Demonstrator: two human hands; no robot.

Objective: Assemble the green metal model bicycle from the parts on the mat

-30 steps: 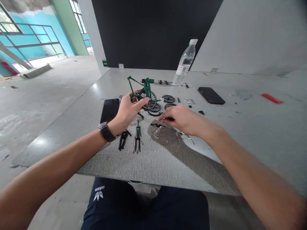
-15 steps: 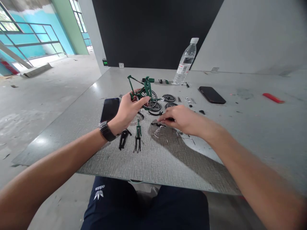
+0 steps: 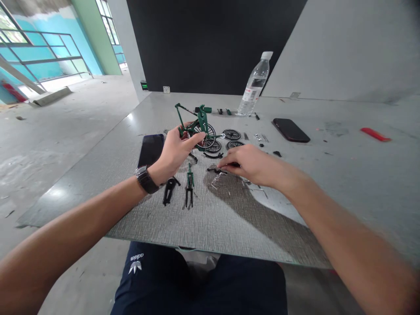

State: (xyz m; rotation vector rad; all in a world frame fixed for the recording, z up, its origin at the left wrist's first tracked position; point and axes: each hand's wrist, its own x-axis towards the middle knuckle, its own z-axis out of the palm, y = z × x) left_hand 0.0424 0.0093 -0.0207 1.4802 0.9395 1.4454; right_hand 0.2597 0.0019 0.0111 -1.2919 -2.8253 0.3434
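My left hand (image 3: 175, 153), with a black watch on the wrist, is closed round the green model bicycle frame (image 3: 193, 123) and holds it upright above the grey board (image 3: 210, 218); one spoked wheel is on the frame. My right hand (image 3: 252, 165) lies low over the board with its fingertips pinched on a small dark part (image 3: 215, 168) among thin metal pieces. A green fork (image 3: 189, 186) and a black part (image 3: 168, 190) lie just in front of my left hand.
Loose black wheels (image 3: 231, 134) lie behind my hands. A dark phone (image 3: 151, 149) sits at the left and another phone (image 3: 291, 130) at the right. A water bottle (image 3: 254, 85) stands at the back. A red tool (image 3: 375, 134) lies far right.
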